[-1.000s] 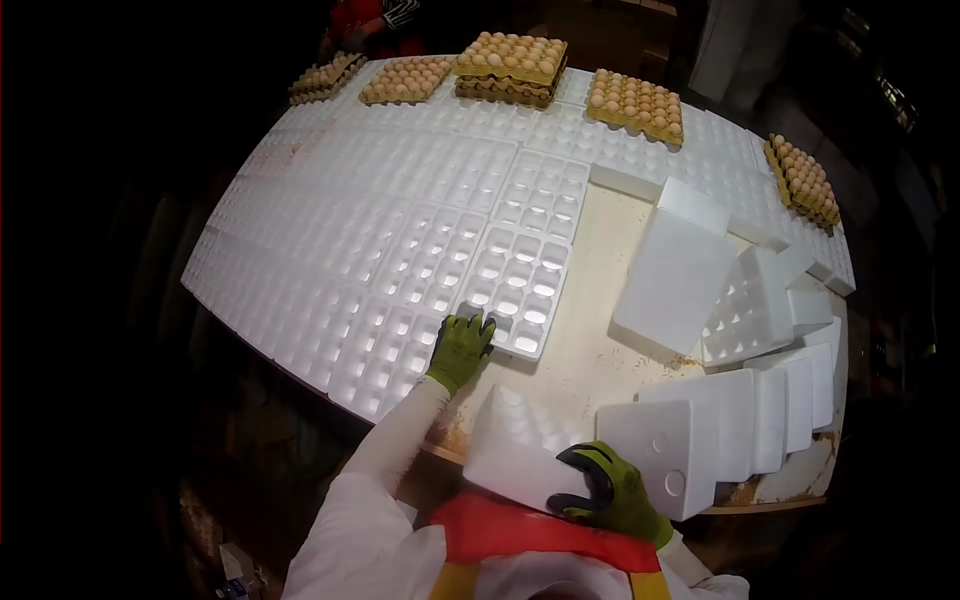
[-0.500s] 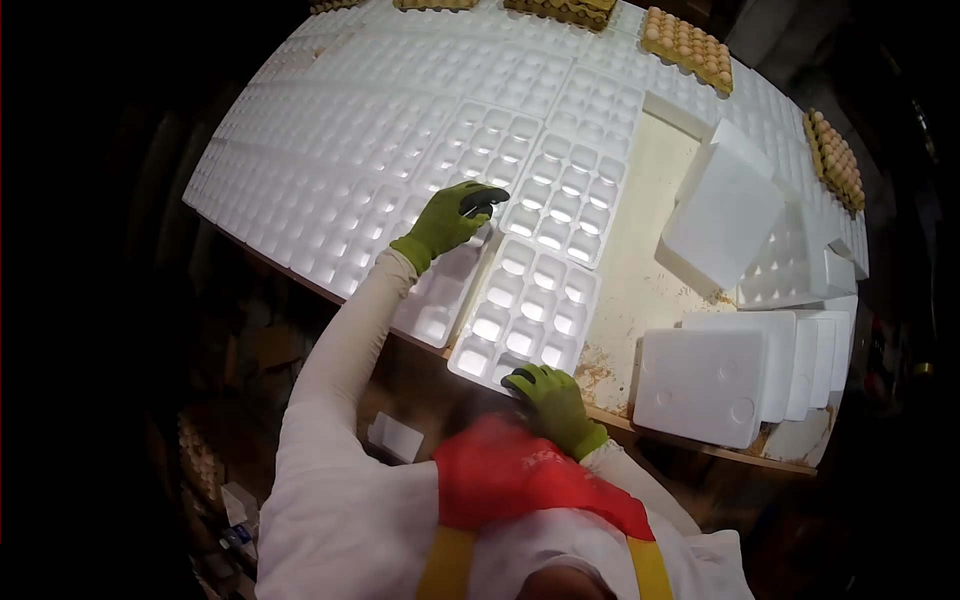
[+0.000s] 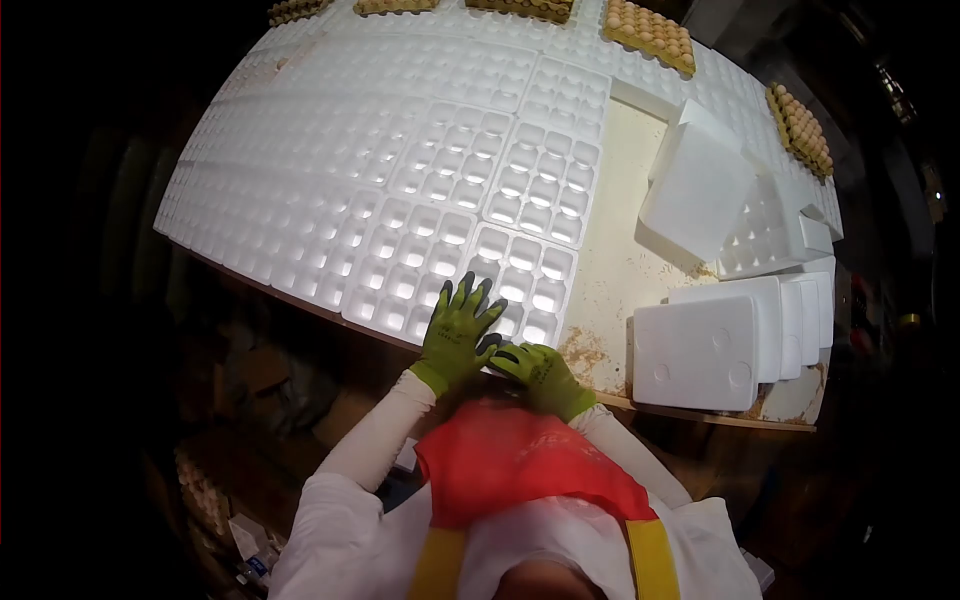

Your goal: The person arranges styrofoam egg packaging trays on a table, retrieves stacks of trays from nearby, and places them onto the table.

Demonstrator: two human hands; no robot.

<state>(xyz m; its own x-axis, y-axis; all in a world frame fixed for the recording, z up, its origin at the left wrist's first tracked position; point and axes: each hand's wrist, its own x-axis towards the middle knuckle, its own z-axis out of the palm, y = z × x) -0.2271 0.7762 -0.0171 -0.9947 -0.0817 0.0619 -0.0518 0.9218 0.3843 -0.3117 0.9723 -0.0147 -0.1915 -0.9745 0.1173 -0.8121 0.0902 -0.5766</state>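
My left hand (image 3: 458,335), in a green glove with dark fingertips, lies on the near left part of a white foam egg tray (image 3: 547,294) with its fingers spread. At the tray's near edge is my right hand (image 3: 548,380), gloved alike. Its bent fingers close over that edge beside the left thumb. The tray's near left corner is hidden under the hands. Against its left side sits another white foam egg tray (image 3: 408,275); a further foam egg tray (image 3: 540,185) lies just beyond it. Their cups hold nothing.
Rows of foam trays (image 3: 290,210) cover the table's left and far parts. Egg-filled cartons (image 3: 648,38) stand along the far side, another egg carton (image 3: 800,130) at right. A tilted foam box (image 3: 697,195) and leaning foam lids (image 3: 693,352) stand right of the bare, stained tabletop (image 3: 610,290).
My left hand has come down and right, from the left tray to the near tray, fingers now spread. The gap between the two near trays has closed. The view has shifted slightly.
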